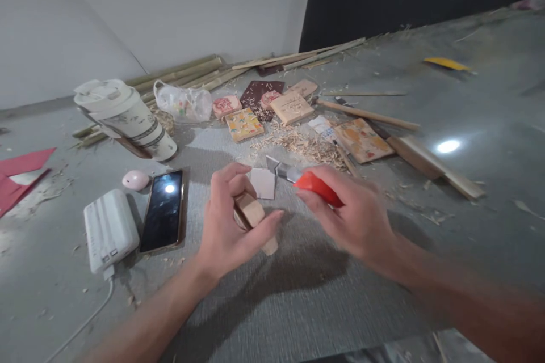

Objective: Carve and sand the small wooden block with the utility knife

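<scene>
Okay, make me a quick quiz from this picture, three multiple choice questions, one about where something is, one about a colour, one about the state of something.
1. Where does the phone lie?
A. between the power bank and the left hand
B. on the red paper
C. beside the yellow strip

2. What colour is the knife handle in the right hand?
A. blue
B. red
C. green

3. How is the wood block?
A. lying free on the floor
B. under the cup
C. gripped in the left hand

Answers: 1 A, power bank on its left, hand on its right. 2 B, red shows above the fingers. 3 C, fingers and thumb close around it.
</scene>
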Demonstrator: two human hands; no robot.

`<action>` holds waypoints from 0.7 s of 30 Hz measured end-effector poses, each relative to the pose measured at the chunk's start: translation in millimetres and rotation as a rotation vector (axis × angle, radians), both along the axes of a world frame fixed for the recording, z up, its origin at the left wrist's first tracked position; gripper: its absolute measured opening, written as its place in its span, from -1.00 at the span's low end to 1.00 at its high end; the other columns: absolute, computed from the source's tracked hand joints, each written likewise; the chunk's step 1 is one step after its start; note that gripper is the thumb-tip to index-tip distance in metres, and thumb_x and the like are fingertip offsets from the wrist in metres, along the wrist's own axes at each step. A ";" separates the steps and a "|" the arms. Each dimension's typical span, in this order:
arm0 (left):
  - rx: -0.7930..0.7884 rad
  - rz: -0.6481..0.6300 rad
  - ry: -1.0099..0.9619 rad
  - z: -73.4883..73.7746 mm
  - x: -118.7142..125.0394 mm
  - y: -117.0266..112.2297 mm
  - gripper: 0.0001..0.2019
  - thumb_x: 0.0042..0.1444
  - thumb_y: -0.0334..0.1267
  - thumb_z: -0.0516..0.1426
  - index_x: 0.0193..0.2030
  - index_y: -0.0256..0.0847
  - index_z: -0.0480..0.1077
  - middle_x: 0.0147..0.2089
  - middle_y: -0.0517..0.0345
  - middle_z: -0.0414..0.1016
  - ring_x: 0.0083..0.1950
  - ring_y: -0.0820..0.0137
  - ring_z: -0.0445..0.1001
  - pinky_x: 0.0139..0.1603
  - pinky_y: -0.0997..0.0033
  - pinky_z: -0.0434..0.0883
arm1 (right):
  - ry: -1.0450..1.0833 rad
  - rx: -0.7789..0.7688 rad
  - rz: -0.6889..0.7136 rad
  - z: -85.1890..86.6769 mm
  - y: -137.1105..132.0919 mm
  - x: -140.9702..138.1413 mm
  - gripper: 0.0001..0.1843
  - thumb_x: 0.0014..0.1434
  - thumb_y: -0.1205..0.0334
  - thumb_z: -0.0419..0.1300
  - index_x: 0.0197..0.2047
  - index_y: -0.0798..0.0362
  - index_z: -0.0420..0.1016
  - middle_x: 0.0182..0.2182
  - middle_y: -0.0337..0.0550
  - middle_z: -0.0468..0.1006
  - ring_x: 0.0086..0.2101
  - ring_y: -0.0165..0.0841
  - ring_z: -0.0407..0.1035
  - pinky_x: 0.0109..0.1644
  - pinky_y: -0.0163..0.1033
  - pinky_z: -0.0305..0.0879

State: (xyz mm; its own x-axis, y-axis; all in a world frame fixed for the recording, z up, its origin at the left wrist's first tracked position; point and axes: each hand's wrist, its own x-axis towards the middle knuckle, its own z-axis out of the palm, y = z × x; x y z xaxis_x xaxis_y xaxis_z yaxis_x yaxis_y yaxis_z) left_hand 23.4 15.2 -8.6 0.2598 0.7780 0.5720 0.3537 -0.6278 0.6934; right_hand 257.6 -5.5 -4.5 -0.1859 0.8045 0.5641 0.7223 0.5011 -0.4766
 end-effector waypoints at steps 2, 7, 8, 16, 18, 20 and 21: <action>0.008 -0.038 -0.019 -2.7 -2.5 3.4 -0.58 0.31 -0.20 0.30 0.22 -0.04 0.29 -0.19 0.25 0.42 -0.22 0.33 0.45 -0.15 0.25 0.38 | 0.008 -0.038 0.005 -0.7 2.5 1.6 -0.66 0.59 -0.07 0.19 -0.17 -0.04 0.56 -0.48 -0.34 0.56 -0.52 -0.43 0.37 -0.38 -0.26 0.20; -0.105 -0.090 -0.136 -7.4 -10.9 12.5 -0.64 0.35 -0.26 0.20 0.24 -0.04 0.30 0.04 0.09 0.48 -0.03 0.25 0.47 0.00 0.15 0.39 | -0.029 -0.114 0.120 -5.0 1.4 0.5 -0.60 0.60 -0.13 0.14 -0.12 -0.01 0.56 -0.44 -0.29 0.57 -0.47 -0.41 0.38 -0.34 -0.25 0.18; -0.129 -0.112 -0.153 -6.9 -12.4 13.6 -0.64 0.36 -0.26 0.20 0.24 -0.05 0.29 0.03 0.09 0.49 -0.03 0.25 0.46 0.00 0.14 0.39 | -0.035 -0.124 0.143 -5.4 0.6 0.1 -0.59 0.61 -0.14 0.13 -0.11 0.00 0.56 -0.45 -0.29 0.56 -0.48 -0.41 0.37 -0.35 -0.25 0.17; -0.278 -0.275 -0.244 -2.3 -19.7 16.3 -0.53 0.34 -0.34 0.15 0.36 -0.02 0.25 -0.18 0.24 0.40 -0.25 0.37 0.37 -0.27 0.34 0.32 | -0.050 -0.181 0.206 -4.4 -1.8 -0.1 -0.58 0.61 -0.15 0.13 -0.11 0.02 0.54 -0.47 -0.31 0.52 -0.50 -0.43 0.33 -0.36 -0.27 0.14; -0.278 -0.281 -0.238 -2.1 -19.9 17.0 -0.49 0.30 -0.35 0.18 0.36 -0.01 0.24 -0.23 0.29 0.36 -0.30 0.41 0.33 -0.32 0.38 0.28 | -0.042 -0.181 0.224 -3.7 -2.2 -0.6 -0.58 0.60 -0.14 0.15 -0.14 0.01 0.54 -0.48 -0.32 0.52 -0.49 -0.43 0.35 -0.34 -0.28 0.15; -0.262 -0.288 -0.218 -0.7 -19.1 17.7 -0.43 0.24 -0.35 0.26 0.35 0.00 0.24 -0.25 0.34 0.34 -0.34 0.44 0.29 -0.36 0.42 0.24 | -0.036 -0.178 0.241 -2.3 -2.9 -1.3 -0.59 0.59 -0.14 0.16 -0.15 0.00 0.55 -0.48 -0.32 0.54 -0.50 -0.43 0.36 -0.34 -0.28 0.16; -0.256 -0.294 -0.209 0.5 -18.5 17.9 -0.41 0.22 -0.32 0.31 0.34 0.00 0.25 -0.24 0.35 0.34 -0.35 0.46 0.28 -0.38 0.44 0.22 | -0.034 -0.179 0.249 -1.4 -3.2 -1.6 -0.60 0.59 -0.13 0.17 -0.15 0.00 0.56 -0.47 -0.31 0.56 -0.49 -0.43 0.37 -0.34 -0.28 0.16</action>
